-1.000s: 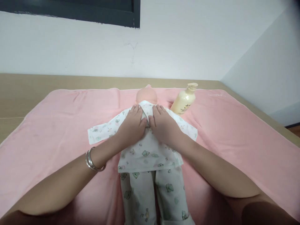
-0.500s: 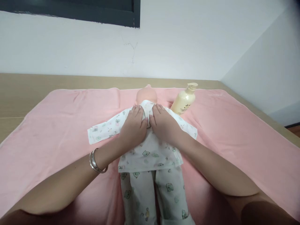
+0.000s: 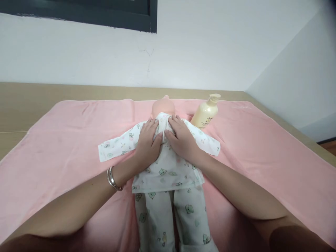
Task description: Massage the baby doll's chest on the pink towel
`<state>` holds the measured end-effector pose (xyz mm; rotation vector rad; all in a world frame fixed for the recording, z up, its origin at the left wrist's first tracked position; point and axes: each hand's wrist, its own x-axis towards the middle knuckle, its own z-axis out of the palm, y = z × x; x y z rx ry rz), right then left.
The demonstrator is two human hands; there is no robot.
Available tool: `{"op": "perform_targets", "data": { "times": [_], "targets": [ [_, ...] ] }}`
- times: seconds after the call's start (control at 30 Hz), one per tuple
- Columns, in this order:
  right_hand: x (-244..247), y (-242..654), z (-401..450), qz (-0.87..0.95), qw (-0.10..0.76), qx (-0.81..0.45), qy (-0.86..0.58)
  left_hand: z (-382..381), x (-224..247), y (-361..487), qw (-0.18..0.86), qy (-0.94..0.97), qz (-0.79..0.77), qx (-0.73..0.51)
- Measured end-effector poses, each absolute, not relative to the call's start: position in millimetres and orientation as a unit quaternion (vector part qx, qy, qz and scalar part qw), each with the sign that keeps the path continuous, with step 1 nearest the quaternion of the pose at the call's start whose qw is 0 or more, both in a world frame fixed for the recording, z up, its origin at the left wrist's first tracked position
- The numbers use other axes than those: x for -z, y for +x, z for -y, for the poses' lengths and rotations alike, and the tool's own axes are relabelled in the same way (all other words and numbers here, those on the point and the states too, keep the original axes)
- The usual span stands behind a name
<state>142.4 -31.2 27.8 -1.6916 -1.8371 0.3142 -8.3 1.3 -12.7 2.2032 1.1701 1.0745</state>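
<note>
A doll [image 3: 163,106] lies on a pink blanket, its head away from me. It wears a white printed top [image 3: 168,175] with both sleeves spread and matching trousers [image 3: 190,213]. My left hand [image 3: 149,141] rests flat on the left side of the top's chest, fingers stretched toward the collar. On the right side of the chest lies my right hand [image 3: 182,140], also open, its thumb near the other thumb. Bunched fabric shows between the two hands. Neither hand is closed on anything.
A pale yellow pump bottle [image 3: 206,113] leans on the blanket to the right of the doll's head. The pink blanket [image 3: 65,140] covers much of a wooden surface [image 3: 26,101]. Behind stands a white wall [image 3: 196,45] with a dark frame [image 3: 118,15] at top left.
Both hands have shifted slightly outward on the chest, and more of the top shows between them. The left fingers look more spread. The bottle has stayed in place.
</note>
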Motion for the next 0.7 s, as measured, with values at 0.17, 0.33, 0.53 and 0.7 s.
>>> {"op": "perform_targets", "data": {
  "times": [0.17, 0.33, 0.53, 0.7],
  "targets": [
    [-42, 143, 47, 0.696, 0.380, -0.016, -0.609, 2, 14, -9, 0.237, 0.768, -0.433, -0.408],
    [-37, 136, 47, 0.739, 0.270, 0.001, -0.618, 3, 13, -9, 0.244, 0.750, -0.461, -0.406],
    [-39, 138, 47, 0.727, 0.312, -0.045, -0.610, 2, 13, -10, 0.245, 0.751, -0.464, -0.401],
    [-30, 140, 41, 0.746, 0.302, -0.037, -0.592, 2, 15, -10, 0.238, 0.754, -0.459, -0.406]
  ]
}}
